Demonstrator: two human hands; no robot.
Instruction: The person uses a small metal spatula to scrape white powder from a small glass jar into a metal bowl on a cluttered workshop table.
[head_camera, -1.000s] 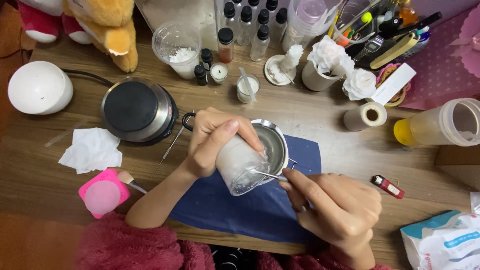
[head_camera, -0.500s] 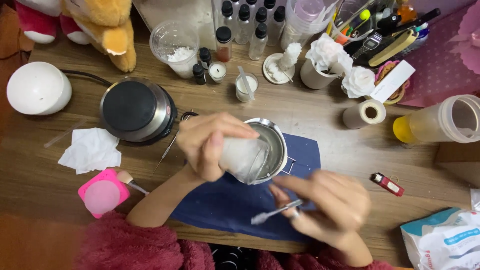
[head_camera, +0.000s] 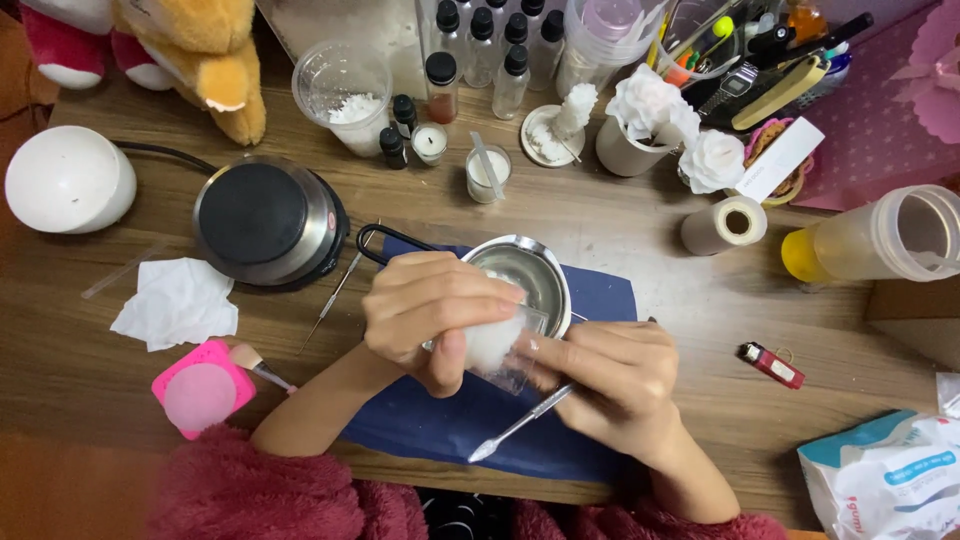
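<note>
The left hand (head_camera: 432, 312) wraps a clear plastic cup (head_camera: 497, 350) of white wax over the metal pot (head_camera: 520, 272) on the table (head_camera: 620, 225). The right hand (head_camera: 610, 378) steadies it, pinching a thin metal spatula (head_camera: 520, 425). The cup looks light, thin-walled and crushable; holding around its sides suits it.

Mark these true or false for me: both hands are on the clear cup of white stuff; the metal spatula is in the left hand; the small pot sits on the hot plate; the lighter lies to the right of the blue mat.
1. Both hands hold the clear cup. True: left hand and right hand grip it.
2. The metal spatula is in the left hand. False: the right hand holds it.
3. The small pot sits on the hot plate. False: it rests on the blue mat.
4. The lighter lies right of the mat. True.
</note>
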